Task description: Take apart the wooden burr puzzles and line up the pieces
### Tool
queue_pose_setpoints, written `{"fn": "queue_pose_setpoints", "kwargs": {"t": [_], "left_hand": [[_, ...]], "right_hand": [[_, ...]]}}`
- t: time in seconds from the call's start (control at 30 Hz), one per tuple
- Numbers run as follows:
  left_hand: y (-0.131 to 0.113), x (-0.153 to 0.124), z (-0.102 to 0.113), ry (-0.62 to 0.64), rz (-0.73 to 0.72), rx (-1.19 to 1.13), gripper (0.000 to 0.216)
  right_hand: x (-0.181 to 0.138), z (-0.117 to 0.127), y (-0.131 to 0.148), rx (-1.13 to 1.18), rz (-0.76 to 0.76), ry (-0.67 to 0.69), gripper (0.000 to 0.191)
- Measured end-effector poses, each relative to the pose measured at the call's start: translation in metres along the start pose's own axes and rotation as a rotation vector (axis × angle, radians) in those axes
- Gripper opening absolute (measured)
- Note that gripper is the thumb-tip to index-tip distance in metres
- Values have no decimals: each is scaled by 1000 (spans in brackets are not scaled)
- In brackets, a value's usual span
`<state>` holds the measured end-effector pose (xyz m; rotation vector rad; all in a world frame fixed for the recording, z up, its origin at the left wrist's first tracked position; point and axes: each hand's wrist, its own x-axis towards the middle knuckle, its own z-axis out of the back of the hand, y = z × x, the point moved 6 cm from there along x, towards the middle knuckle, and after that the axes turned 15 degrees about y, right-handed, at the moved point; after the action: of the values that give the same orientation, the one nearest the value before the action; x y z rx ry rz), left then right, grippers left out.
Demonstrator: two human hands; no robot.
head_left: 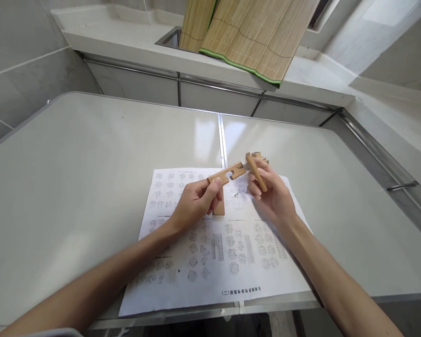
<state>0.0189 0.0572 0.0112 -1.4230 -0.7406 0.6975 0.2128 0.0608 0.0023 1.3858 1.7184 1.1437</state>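
Your left hand (200, 199) pinches a notched wooden bar (236, 172) | right hand (276, 193): fingers clamped on slim bar (257, 173) — unjoined | more pieces (257, 154) near sheet (185, 299)'s far edge

This looks like a home kitchen, to judge by the tiled wall (24, 61), the pale counter (126, 44) with a metal-rimmed recess (164, 42) partly under bamboo mats (247, 40), and the metal-edged cabinet fronts (214, 97) below it.
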Motion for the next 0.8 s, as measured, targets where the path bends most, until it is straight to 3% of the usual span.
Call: {"fn": "queue_pose_setpoints", "kwargs": {"t": [0.17,0.27,0.4,0.57,0.8], "left_hand": [[0,-2,0,-53,19,127,49],[-1,-1,-5,-5,-26,189,49],[-4,-3,-14,94,-145,265,43],[-8,-5,-20,159,-177,338,40],[-20,-7,-17,-4,-273,611,32]], "right_hand": [[-3,-13,-4,-149,-78,8,37],[-3,-18,-9,-119,-156,46,42],[-3,-23,-14,-100,-252,181,31],[-3,-19,-14,-79,-224,206,39],[2,-3,-11,-98,-166,68,46]]}}
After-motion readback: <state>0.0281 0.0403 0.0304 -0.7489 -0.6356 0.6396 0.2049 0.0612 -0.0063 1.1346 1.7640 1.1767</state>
